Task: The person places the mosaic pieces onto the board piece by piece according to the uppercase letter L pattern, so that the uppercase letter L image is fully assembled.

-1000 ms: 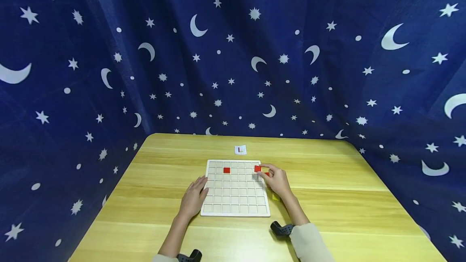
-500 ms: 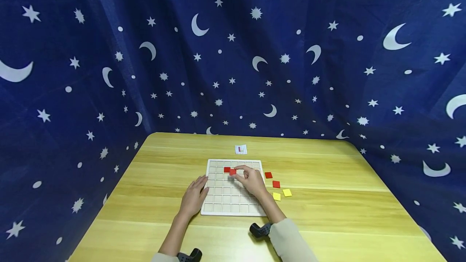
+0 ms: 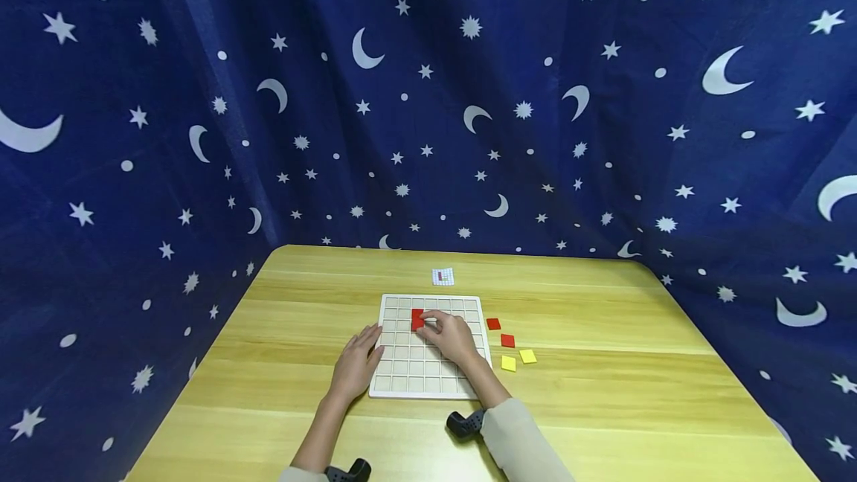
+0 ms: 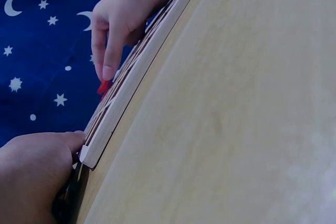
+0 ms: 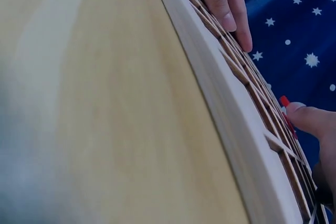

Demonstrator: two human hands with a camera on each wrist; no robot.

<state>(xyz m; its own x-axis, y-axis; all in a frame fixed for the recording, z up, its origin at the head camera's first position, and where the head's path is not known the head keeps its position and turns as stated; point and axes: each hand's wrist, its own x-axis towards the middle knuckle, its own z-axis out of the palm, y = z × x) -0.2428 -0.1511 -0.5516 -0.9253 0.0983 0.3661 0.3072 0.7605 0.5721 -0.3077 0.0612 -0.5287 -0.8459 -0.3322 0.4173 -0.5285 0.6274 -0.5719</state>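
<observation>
A white grid board [image 3: 428, 395] with square cells lies on the table. My right hand [image 3: 451, 336] pinches a red square tile [image 4: 104, 86] between thumb and fingers, close over a cell in the upper left part of the grid. Just beyond it, another red tile [image 3: 417, 312] sits in its cell; in the head view the two form one red block. The held tile shows tilted at my fingertips in both wrist views. My left hand [image 3: 355, 368] rests at the board's left edge, fingers extended and fingertips touching the rim.
Two loose red tiles [image 3: 507, 341] and two yellow tiles [image 3: 527, 356] lie on the wooden table right of the board. A small card [image 3: 443, 277] printed with a coloured grid pattern lies behind it. A dark blue curtain [image 3: 428, 110] surrounds the table.
My right hand has carried the red tile from the board's right edge leftward and lowered it in front of the placed red tile. My left hand has stayed put.
</observation>
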